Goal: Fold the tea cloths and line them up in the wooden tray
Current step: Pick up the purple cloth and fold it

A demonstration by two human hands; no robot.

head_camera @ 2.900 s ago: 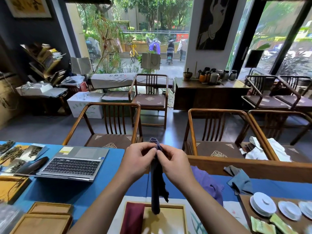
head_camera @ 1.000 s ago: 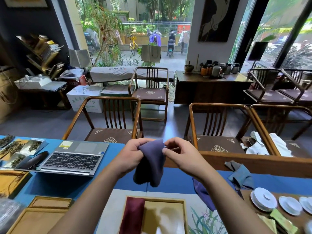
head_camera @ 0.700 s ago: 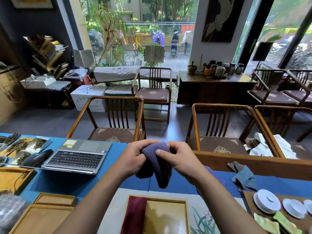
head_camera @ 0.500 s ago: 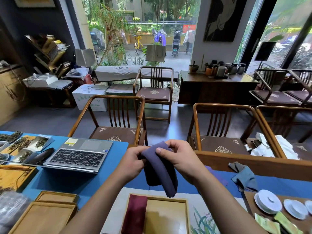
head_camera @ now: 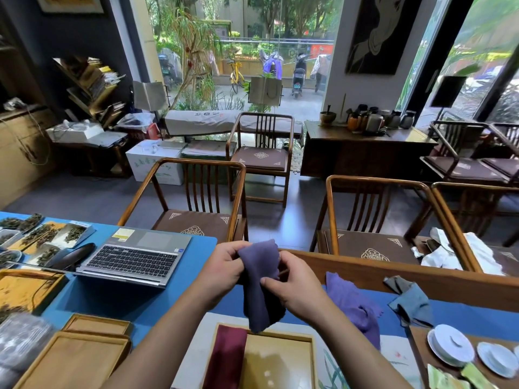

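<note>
A dark blue tea cloth [head_camera: 259, 287] hangs folded in the air above the wooden tray [head_camera: 280, 357]. My left hand [head_camera: 222, 272] grips its upper left edge, and my right hand [head_camera: 295, 287] pinches its right side lower down. A folded maroon cloth [head_camera: 226, 357] lies along the tray's left side. To the right on the table lie a crumpled purple cloth [head_camera: 351, 304] and a grey-blue cloth [head_camera: 412, 301].
An open laptop [head_camera: 132, 258] sits on the blue table at the left, with tea-leaf dishes [head_camera: 42, 234] beyond it. Empty wooden trays [head_camera: 81, 352] lie at the lower left. White lidded cups [head_camera: 455, 349] stand at the lower right. Wooden chairs [head_camera: 196, 197] face the table.
The cloth went from a long narrow strip to a shorter, wider fold. Since half a second ago my right hand slid down its right side and both hands dropped slightly.
</note>
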